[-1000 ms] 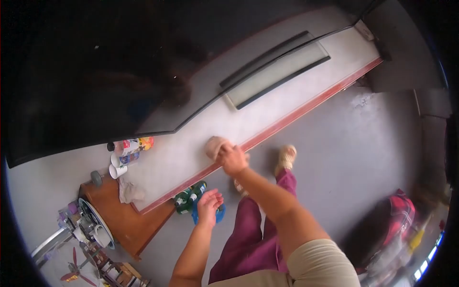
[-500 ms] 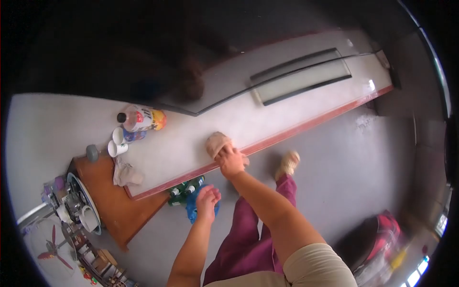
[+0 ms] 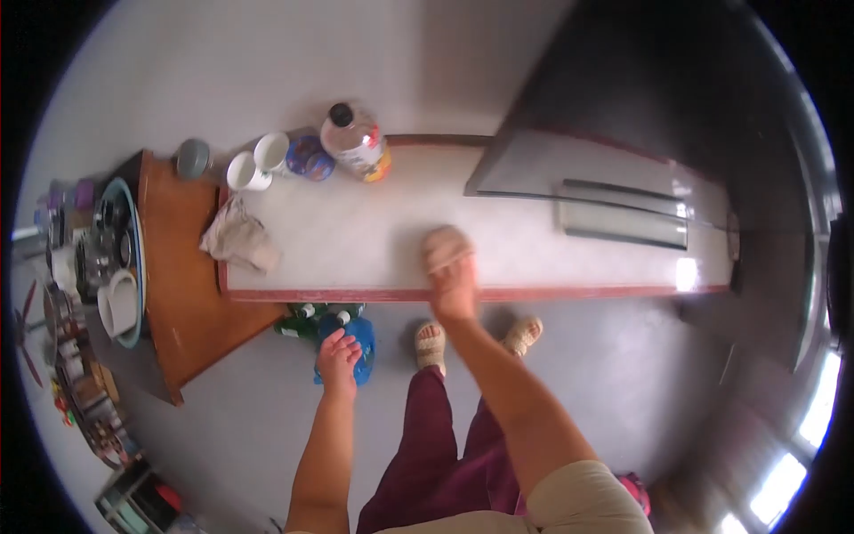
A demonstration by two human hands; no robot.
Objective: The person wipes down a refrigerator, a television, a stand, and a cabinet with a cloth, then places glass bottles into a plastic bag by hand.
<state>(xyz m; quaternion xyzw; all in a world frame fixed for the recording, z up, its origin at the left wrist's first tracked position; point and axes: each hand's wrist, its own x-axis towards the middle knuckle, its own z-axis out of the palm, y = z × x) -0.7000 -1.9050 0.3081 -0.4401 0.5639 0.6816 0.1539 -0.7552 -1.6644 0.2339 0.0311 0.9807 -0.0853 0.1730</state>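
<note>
Head view: right hand (image 3: 455, 287) grasps beige cloth (image 3: 446, 244), likely light, soft, best held mid-bunch; left hand (image 3: 339, 353) loose, empty.

Head camera: is looking forward and steeply down from the person's head
Sleeve (image 3: 583, 498): is sitting nearest the lens, at the bottom edge
Left hand (image 3: 339, 360), right hand (image 3: 455, 283): are being viewed from above, farther out
Table (image 3: 356, 240): is crossing mid-view, front edge running nearly level
Wall (image 3: 338, 53): is standing beyond
Frame corners: are rounding into black
</note>
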